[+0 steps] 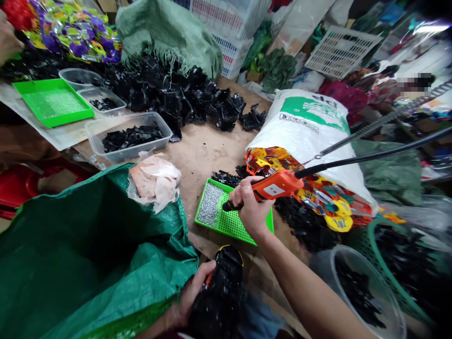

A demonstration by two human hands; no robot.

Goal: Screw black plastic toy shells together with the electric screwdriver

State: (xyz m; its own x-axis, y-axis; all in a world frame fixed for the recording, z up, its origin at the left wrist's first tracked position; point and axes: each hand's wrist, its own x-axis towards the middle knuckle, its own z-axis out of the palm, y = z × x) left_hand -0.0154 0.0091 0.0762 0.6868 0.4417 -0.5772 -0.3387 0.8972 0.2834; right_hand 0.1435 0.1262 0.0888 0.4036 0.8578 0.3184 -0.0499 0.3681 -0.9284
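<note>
- Orange plastic electric screwdriver [275, 185] is what I see first on my feed, clenched in the right hand [251, 207], fingers wrapped round its body and black tip pointing left. One is in view. Its black cable [367, 155] runs up and away to the right, probably so the cord stays clear of the work.
- The left hand [194, 293] grasps one black moulded plastic part [222, 294] with a yellow edge, low at the near table edge. Its grip looks firm, likely steadying the part, though the lower end is blurred.
- Dark green woven sack [88, 249] lies beside the left hand, its mouth gaping, perhaps so that parts can drop in without a long reach.
- Bright green perforated tray [243, 223] sits under the right hand, holding one heap of small silver screws [210, 203] within easy reach of the driver.
- White woven sack [303, 122] lies tipped on its side to the right, spilling orange and yellow plastic pieces [334, 207], apparently to keep them easy to pick from.
- Black plastic parts form one large heap [169, 101] across the bare wooden table [201, 155].
- I count four clear plastic tubs: three at the far left, including one [95, 141] holding black pieces, and one round tub [367, 287] at lower right.
- A second green tray [52, 101] lies far left, and another person's hand [9, 40] enters at the top-left corner.
</note>
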